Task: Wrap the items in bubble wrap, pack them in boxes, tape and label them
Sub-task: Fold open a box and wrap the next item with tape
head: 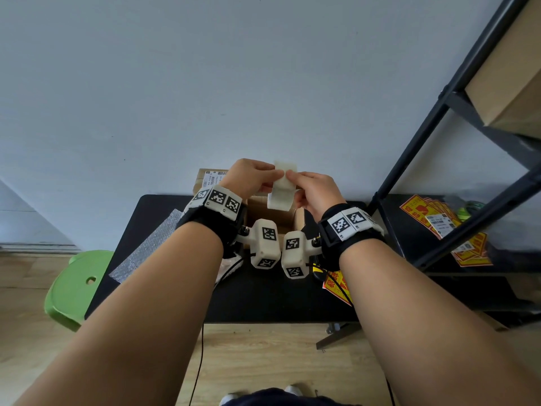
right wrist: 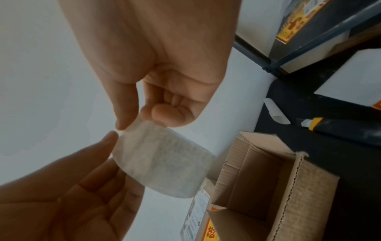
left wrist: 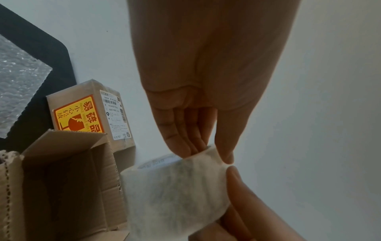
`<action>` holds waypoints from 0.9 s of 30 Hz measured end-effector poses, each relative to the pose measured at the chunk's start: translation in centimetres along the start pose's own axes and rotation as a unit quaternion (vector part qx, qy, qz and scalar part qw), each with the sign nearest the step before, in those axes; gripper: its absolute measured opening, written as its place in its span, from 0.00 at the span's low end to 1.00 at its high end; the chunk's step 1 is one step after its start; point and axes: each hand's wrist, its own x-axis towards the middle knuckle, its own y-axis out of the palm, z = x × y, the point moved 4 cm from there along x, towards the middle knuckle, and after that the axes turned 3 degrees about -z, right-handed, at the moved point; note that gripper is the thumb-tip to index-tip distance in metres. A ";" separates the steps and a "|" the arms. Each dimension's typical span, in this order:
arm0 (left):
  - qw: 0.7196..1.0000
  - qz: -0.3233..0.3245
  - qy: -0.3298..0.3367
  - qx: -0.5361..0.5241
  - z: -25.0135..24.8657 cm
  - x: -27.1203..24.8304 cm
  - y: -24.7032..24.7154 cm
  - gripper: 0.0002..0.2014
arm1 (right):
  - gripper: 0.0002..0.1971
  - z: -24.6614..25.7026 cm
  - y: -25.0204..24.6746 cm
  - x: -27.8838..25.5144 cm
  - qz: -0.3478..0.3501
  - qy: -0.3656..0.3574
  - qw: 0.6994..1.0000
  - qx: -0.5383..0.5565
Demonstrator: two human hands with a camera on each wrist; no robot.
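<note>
Above the open box: both hands hold one roll of clear packing tape [head: 281, 187] in the air, in front of the pale wall.
Left hand [head: 250, 177]: fingers inside the core of the roll, thumb pressed on the outside at the upper edge; it grips the roll.
Right hand [head: 314, 192]: thumb and forefinger pinch the roll at its upper edge, just beside the left thumb; the other fingers are curled under.
Thumbs: the two thumb tips almost meet on the edge of the roll.
Open cardboard box [head: 276, 215]: on the black surface [head: 263, 297], directly below the hands, flaps standing up; what lies inside I cannot tell.
Sealed parcel [left wrist: 90, 112]: behind the open box, against the wall, with a yellow-red fragile sticker and a white shipping label on it.
Bubble wrap sheet [head: 147, 244]: flat on the left part of the surface, well apart from the hands.
Fragile stickers [head: 433, 218]: a loose pile on the right, under the black metal rack [head: 456, 142].
Utility knife [right wrist: 313, 124]: yellow and black, on the surface right of the open box.
Green stool [head: 76, 285]: on the floor, left of the surface.
</note>
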 end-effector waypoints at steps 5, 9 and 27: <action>0.999 0.024 0.010 0.035 0.6 0.4 -0.2 0.17 | 0.11 -0.2 0.0 -0.1 -0.004 0.013 1.000 0.018; 0.998 0.045 0.016 0.035 0.6 0.1 0.0 0.12 | 0.11 -0.2 0.1 -0.4 -0.006 0.023 0.999 0.043; 0.996 0.077 0.026 0.043 0.4 -1.0 0.4 0.12 | 0.13 -0.4 -0.1 -0.4 -0.021 0.042 0.995 0.090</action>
